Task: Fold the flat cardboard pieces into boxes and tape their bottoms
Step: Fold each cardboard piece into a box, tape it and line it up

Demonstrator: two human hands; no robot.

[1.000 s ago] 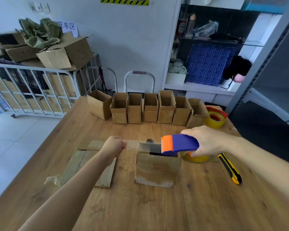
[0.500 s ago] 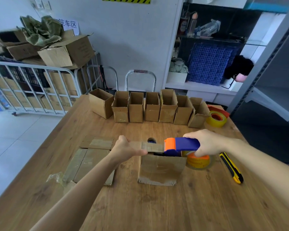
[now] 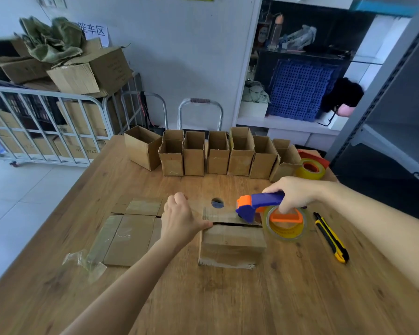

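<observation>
Sitting between both grips, the cardboard box (image 3: 232, 245): left hand (image 3: 182, 221) clasps its edge, right hand (image 3: 293, 193) clutches the tape dispenser (image 3: 259, 204).

Cardboard and plastic on your wooden table (image 3: 228, 301).
Your box (image 3: 232, 245) is matt brown cardboard; your tape dispenser (image 3: 259, 203) is smooth blue-and-orange plastic, its tape roll (image 3: 286, 234) glossy and clear; the table's grain looks matt.
</observation>
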